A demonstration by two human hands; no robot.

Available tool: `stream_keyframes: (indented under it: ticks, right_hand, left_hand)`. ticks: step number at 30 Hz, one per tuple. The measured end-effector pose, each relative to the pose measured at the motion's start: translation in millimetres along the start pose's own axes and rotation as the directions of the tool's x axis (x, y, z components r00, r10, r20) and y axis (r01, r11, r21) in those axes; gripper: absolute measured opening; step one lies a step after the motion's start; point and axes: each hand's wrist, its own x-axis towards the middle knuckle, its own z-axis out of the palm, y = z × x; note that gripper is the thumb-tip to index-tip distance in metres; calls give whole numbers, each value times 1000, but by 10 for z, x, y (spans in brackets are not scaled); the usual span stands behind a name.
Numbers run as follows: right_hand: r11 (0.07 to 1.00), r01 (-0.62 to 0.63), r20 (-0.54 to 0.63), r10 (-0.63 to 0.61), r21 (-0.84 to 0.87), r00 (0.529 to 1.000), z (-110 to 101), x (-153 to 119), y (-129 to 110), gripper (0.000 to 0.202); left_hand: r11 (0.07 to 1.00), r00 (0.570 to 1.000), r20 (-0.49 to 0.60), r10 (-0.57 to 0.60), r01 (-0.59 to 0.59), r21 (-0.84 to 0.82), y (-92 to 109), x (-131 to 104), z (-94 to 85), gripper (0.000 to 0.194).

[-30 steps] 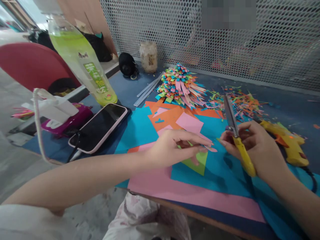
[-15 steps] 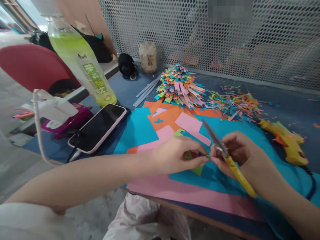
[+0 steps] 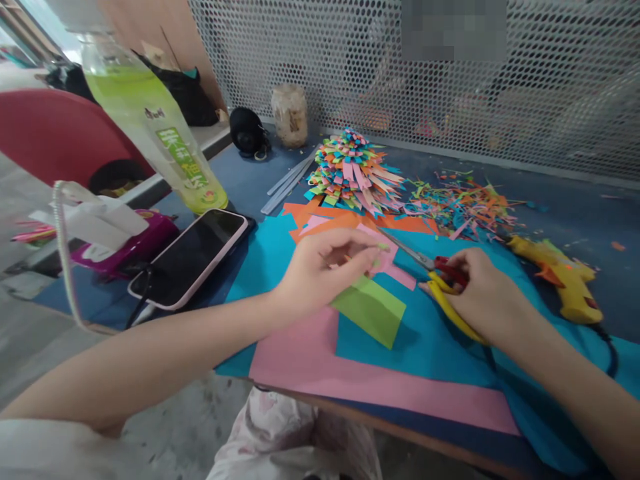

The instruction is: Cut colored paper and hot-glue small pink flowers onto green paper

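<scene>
My left hand (image 3: 325,267) is raised over the paper sheets, its thumb and fingers pinched on a small green paper piece (image 3: 383,247). In my right hand (image 3: 483,287) is a pair of scissors (image 3: 424,261) with one red and one yellow handle. Their blades point to the upper left, near the left fingertips but apart from them; whether they are parted is unclear. Below the left hand, a larger green paper (image 3: 375,312) lies on blue paper (image 3: 425,360). A pink paper strip (image 3: 403,277) lies between the hands.
Behind the sheets stands a multicoloured fringed paper cone (image 3: 353,170), beside a heap of paper scraps (image 3: 463,203). At right lies a yellow glue gun (image 3: 560,277) with its cord. A phone (image 3: 193,257), drink bottle (image 3: 160,133) and purple tissue box (image 3: 125,243) occupy the left.
My left hand has moved up and left, away from my right hand. The scissors have turned in my right hand, showing the red handle. More of the larger green paper is visible.
</scene>
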Motion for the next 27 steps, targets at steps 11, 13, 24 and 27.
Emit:
stream_keyframes:
  ticks: [11,13,24,27]
  right_hand:
    - [930,357,-21,-360,-88,933,-163,-169,-221,26]
    - [881,462,-28,-467,-98,884,-156,-220,-274,21]
    - [884,430,78,-449,184,890,-84,-356,-434,5]
    - [876,443,28,-456,188,890,-75,-365,-420,1]
  left_hand:
    - [972,976,161,-144,170,-160,-80,-91,150,16]
    - [969,974,176,-139,171,-177,-64,-112,187,12]
    - [907,901,277,-333,387,-168,-61,-167,225,17]
    - [884,893,275,-356,417,-210,-62,-174,235,19]
